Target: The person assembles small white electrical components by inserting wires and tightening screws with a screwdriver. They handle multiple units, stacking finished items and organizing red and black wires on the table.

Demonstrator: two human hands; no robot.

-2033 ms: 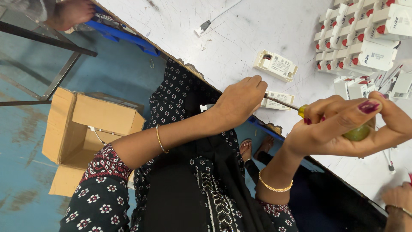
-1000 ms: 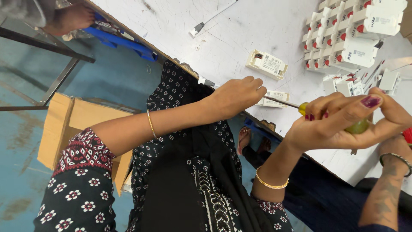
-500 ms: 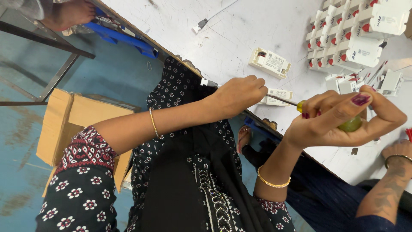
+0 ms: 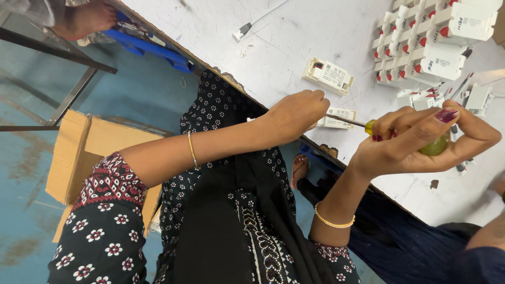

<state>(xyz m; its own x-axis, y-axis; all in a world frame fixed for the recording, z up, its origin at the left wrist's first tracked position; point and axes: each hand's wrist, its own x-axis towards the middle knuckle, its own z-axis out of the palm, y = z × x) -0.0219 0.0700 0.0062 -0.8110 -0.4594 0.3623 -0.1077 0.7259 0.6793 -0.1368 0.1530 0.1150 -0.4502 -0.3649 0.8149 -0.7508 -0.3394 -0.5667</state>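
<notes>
Head view: a screwdriver is gripped in the right hand, its shaft driven at a small white part hidden under the closed left hand above the tabletop, while finished white units are stacked far right, one cream unit lying apart.

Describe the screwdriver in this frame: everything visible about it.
The screwdriver has a translucent yellow-green handle, mostly hidden inside the right hand, and a thin metal shaft. It lies nearly level above the white table, shaft pointing into the closed left hand, where its tip is hidden.
</notes>
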